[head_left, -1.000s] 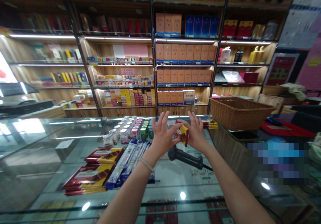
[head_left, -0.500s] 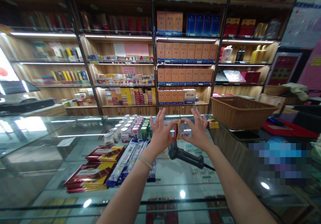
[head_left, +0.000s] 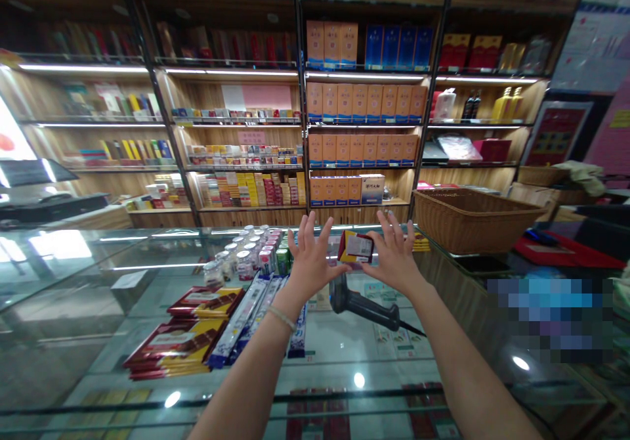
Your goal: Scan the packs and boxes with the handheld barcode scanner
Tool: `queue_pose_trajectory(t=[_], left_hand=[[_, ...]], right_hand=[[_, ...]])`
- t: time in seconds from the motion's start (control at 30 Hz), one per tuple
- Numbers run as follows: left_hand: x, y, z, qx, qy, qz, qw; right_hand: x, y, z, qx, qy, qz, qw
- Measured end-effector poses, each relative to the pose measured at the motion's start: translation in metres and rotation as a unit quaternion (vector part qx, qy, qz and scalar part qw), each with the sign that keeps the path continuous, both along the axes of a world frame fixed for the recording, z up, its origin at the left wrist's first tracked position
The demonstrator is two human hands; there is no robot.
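A small red and yellow packet is held up above the glass counter, its pale label side facing me. My right hand pinches its right edge between thumb and fingers, the other fingers raised. My left hand is open just left of the packet, fingers spread, thumb pointing toward its lower left corner. Below the packet a black handheld scanner lies on the counter. Left of my left forearm are blue and white long packets and stacked red and yellow chocolate packets.
Bottles and small containers stand in rows behind the long packets. A wicker basket sits at the right, near a red mat. Shelves of boxes line the back wall. The glass counter has a long front edge.
The packet has turned from nearly edge-on to show its broad label side. My left hand has let go of it and moved slightly left, with its fingers spreading.
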State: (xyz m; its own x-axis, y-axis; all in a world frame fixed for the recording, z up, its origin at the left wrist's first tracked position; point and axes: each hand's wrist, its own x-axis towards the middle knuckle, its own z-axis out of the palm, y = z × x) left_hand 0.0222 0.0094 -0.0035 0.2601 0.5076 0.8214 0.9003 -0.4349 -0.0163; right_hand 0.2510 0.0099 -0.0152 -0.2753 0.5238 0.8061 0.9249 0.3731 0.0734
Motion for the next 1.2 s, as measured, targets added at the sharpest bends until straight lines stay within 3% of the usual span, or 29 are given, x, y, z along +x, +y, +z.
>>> queue_pose_trajectory(t=[0.3,0.97,1.2], left_hand=[[0.004,-0.009,0.005,0.045,0.072,0.009,0.996],[-0.006,-0.001,0.001,0.040,0.053,0.017,0.998],[-0.013,0.000,0.003,0.050,0.013,0.051,0.997]], right_hand=[[-0.006,-0.003,0.000,0.006,-0.041,-0.001,0.999],[-0.011,-0.005,0.000,0.022,-0.029,0.002,0.999],[-0.032,-0.005,0.014,-0.004,-0.033,-0.020,0.999]])
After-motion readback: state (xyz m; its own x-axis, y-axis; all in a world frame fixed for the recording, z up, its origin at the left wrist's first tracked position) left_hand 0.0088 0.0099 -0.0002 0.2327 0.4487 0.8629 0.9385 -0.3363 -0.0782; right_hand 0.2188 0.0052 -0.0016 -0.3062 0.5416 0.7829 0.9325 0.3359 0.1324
